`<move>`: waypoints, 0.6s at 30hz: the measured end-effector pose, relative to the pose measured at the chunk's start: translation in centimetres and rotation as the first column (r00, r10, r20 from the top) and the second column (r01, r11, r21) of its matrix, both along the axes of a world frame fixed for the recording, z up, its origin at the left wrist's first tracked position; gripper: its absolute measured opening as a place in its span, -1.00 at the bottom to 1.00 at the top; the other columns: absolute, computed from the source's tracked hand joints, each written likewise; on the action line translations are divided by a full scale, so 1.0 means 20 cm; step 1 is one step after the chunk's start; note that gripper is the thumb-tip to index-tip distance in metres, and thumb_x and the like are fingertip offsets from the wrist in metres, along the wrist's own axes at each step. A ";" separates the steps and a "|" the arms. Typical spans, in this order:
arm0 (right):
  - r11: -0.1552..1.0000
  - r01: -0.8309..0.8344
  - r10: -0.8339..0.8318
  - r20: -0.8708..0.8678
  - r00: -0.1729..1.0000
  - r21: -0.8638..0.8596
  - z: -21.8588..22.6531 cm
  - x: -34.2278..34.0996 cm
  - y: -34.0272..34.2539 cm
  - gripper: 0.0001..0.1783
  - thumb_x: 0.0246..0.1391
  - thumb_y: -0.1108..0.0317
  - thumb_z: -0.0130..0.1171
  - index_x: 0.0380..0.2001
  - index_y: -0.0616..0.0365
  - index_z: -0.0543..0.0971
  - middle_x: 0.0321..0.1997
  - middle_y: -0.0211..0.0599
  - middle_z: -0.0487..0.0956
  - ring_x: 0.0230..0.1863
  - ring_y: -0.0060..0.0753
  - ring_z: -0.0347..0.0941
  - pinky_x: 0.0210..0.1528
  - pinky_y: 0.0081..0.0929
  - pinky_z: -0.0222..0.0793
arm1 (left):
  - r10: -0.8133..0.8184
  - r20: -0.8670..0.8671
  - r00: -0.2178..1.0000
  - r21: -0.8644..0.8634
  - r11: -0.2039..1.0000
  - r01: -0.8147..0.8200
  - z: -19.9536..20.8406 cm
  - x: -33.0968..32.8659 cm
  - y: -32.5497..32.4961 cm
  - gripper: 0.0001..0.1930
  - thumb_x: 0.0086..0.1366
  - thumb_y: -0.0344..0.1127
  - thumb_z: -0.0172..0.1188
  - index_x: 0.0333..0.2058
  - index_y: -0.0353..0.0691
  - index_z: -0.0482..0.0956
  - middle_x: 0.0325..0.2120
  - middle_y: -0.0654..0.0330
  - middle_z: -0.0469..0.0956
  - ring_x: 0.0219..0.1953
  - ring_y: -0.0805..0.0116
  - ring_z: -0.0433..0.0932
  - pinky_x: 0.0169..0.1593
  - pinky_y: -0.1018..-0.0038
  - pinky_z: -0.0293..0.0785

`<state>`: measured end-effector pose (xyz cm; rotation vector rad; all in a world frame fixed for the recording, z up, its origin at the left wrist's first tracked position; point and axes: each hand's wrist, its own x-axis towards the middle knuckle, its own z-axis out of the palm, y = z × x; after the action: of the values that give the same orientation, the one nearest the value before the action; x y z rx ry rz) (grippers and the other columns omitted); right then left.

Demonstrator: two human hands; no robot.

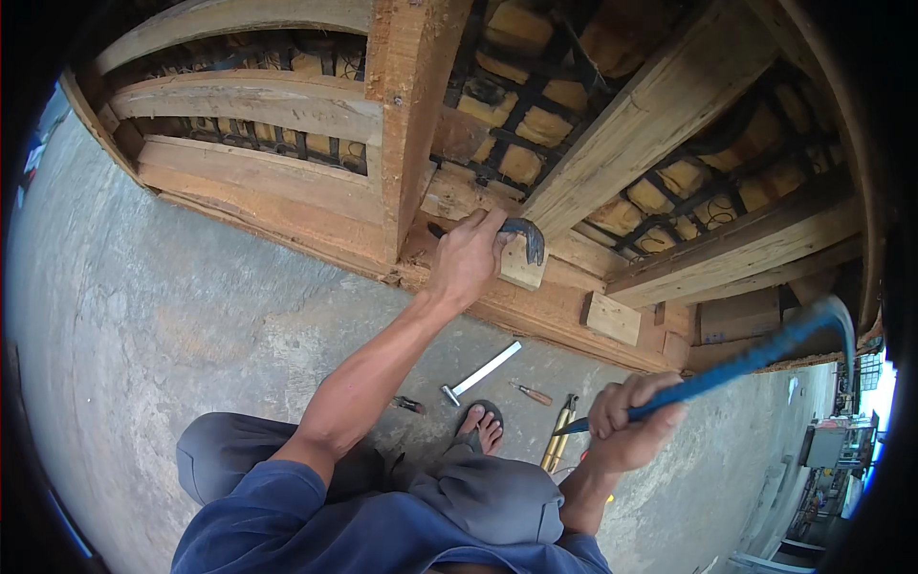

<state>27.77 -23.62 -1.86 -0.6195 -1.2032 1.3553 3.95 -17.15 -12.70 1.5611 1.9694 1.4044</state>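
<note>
My left hand [466, 256] is closed around a dark curved claw bar [532, 241]. Its hooked end rests at or just above a small pale wood block [522, 272] on the lower rail of a wooden furniture frame [273, 182]; exact contact cannot be made out. In my right hand [631, 421] is a blue crowbar [736, 371], gripped near its pointed end. The crowbar slants up to the right, its hooked end blurred in front of the frame's right side. Another wood block [612, 318] sits farther right along the same rail.
Black webbing and yellowish foam [521, 165] show behind the slats. On the concrete floor [220, 316] lie a silver T-shaped tool [488, 371], a wooden-handled tool [535, 394], a brass-coloured tool [561, 430] and a dark small tool [409, 406]. My sandalled foot [483, 428] is among them.
</note>
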 end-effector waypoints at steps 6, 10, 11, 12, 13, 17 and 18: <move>0.988 0.129 -0.154 0.494 0.856 0.086 -0.49 -0.03 0.01 -0.45 0.49 -0.19 -0.26 -0.37 0.05 0.34 -0.71 -0.51 0.23 -0.72 -0.50 0.19 -0.66 -0.45 0.08 | -0.045 0.028 0.999 0.005 0.999 0.045 0.03 0.02 0.08 -0.88 0.37 -0.42 0.19 -0.18 -0.27 0.47 -0.30 -0.13 0.55 -0.18 -0.28 0.55 -0.18 -0.04 0.44; 0.995 0.053 -0.094 0.742 0.664 0.079 -0.36 0.00 -0.02 -0.37 0.46 -0.25 -0.19 -0.53 0.03 0.24 -0.68 -0.54 0.18 -0.72 -0.62 0.10 -0.71 -0.53 0.00 | -0.066 0.034 0.997 0.037 0.997 0.065 0.02 -0.02 0.03 -0.88 0.39 -0.41 0.17 -0.16 -0.27 0.46 -0.29 -0.13 0.55 -0.17 -0.30 0.54 -0.18 -0.05 0.43; 0.997 0.045 0.001 0.588 0.809 -0.064 -0.38 0.02 0.02 -0.37 0.45 -0.27 -0.18 -0.49 0.05 0.25 -0.69 -0.57 0.12 -0.73 -0.70 0.06 -0.73 -0.60 -0.05 | -0.067 0.036 0.997 -0.012 0.998 0.068 -0.02 -0.01 -0.04 -0.88 0.39 -0.41 0.16 -0.16 -0.27 0.46 -0.28 -0.14 0.55 -0.17 -0.30 0.54 -0.18 -0.05 0.43; 0.994 0.076 -0.034 0.428 0.903 -0.082 -0.21 -0.04 0.02 -0.36 0.42 -0.33 -0.19 -0.43 0.05 0.24 -0.70 -0.60 0.08 -0.76 -0.74 0.01 -0.75 -0.67 -0.09 | -0.069 0.032 0.997 -0.014 0.997 0.069 0.00 -0.02 -0.01 -0.87 0.39 -0.40 0.16 -0.15 -0.27 0.46 -0.28 -0.14 0.55 -0.17 -0.30 0.54 -0.18 -0.06 0.43; 0.991 0.117 -0.089 0.322 0.943 -0.068 -0.18 0.00 -0.01 -0.35 0.40 -0.36 -0.18 -0.41 0.05 0.23 -0.71 -0.60 0.07 -0.76 -0.73 0.00 -0.75 -0.67 -0.09 | -0.070 0.028 0.997 -0.017 0.997 0.070 0.02 -0.03 0.01 -0.87 0.39 -0.40 0.16 -0.15 -0.27 0.45 -0.28 -0.14 0.55 -0.16 -0.30 0.54 -0.17 -0.06 0.44; 0.989 0.075 -0.141 0.621 0.771 0.131 -0.45 -0.04 0.07 -0.34 0.38 -0.35 -0.12 -0.37 0.10 0.25 -0.69 -0.56 0.12 -0.74 -0.64 0.08 -0.72 -0.57 -0.01 | -0.062 0.019 0.998 0.003 0.998 0.062 0.05 -0.02 0.08 -0.88 0.40 -0.40 0.14 -0.14 -0.27 0.46 -0.25 -0.15 0.56 -0.15 -0.30 0.55 -0.15 -0.06 0.47; 0.978 -0.032 -0.178 0.901 0.395 0.207 -0.48 -0.04 0.13 -0.36 0.40 -0.32 -0.14 -0.35 0.11 0.27 -0.69 -0.55 0.13 -0.74 -0.61 0.09 -0.71 -0.55 0.01 | -0.059 0.013 0.998 0.010 0.998 0.059 0.04 -0.02 0.08 -0.87 0.40 -0.40 0.14 -0.14 -0.28 0.46 -0.25 -0.15 0.56 -0.15 -0.31 0.55 -0.15 -0.06 0.47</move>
<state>26.87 -20.94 -11.56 -1.3755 -2.1418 0.7110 3.57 -15.51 -11.96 1.5962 1.8960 1.3995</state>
